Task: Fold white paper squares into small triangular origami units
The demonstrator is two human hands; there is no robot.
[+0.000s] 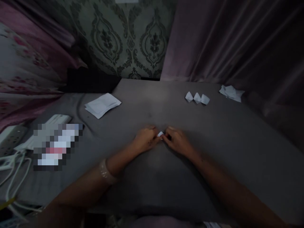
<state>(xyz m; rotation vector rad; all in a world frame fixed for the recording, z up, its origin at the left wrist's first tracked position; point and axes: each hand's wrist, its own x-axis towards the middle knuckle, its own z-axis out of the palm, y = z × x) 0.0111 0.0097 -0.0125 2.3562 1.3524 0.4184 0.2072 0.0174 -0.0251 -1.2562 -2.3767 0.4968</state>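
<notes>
Between my two hands, above the middle of the grey-covered table (152,177), is a small piece of folded white paper (161,135). My left hand (146,139) pinches it from the left, its fingers closed. From the other side my right hand (177,139) grips it with bent fingers. Most of the paper is hidden by the fingers, so its full shape does not show. Farther back, to the right, three small folded paper shapes (197,98) stand in a row.
A stack of white paper sheets (102,105) lies back left, and crumpled paper (231,92) back right. At left are a phone (59,145) with a blurred screen, a white device (59,118), a power strip (11,139) and cables (17,177). Curtains (213,41) hang behind.
</notes>
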